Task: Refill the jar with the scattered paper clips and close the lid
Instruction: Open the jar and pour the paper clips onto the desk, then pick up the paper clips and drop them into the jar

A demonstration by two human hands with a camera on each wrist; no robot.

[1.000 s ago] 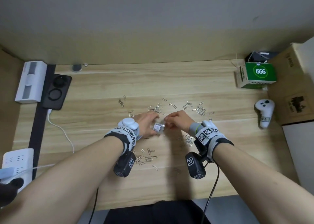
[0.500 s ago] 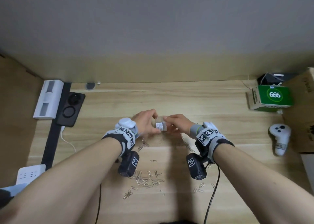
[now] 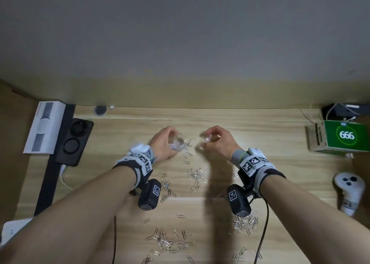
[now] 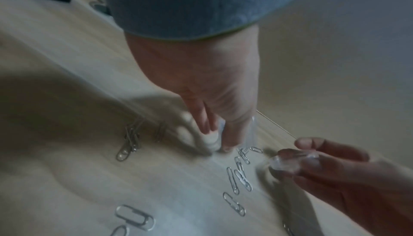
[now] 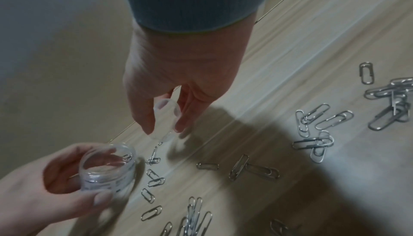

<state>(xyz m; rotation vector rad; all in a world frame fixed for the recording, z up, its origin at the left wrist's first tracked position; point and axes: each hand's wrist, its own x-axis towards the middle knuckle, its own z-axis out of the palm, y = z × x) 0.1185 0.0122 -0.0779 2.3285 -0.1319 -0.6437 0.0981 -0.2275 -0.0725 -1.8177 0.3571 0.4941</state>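
- Nearest me, paper clips (image 3: 170, 241) lie scattered flat on the wooden desk (image 3: 260, 135) in loose heaps, pointing every which way; more clusters sit between my forearms and beside my right wrist.
- A short trail of clips runs up the desk toward the gap between my two hands.
- My left hand (image 3: 164, 143) is curled around the clear jar (image 5: 107, 165), thumb on the near side and fingers wrapped behind it. The jar is tipped over, its long axis leaning toward my right hand, and its open mouth faces that way and slightly up. At least one clip shows inside near the rim.
- My right hand (image 3: 216, 143) pinches the clear lid (image 5: 165, 116) between thumb and fingertips, holding it just above the desk. The lid stands on edge rather than flat.
- The two hands are apart, a small stretch of desk and a few clips between them; lid and jar do not touch.
- Farther right sit a white controller (image 3: 348, 189) and a green box (image 3: 346, 136); at far left a white box (image 3: 44, 127) and a black charger pad (image 3: 74, 141).
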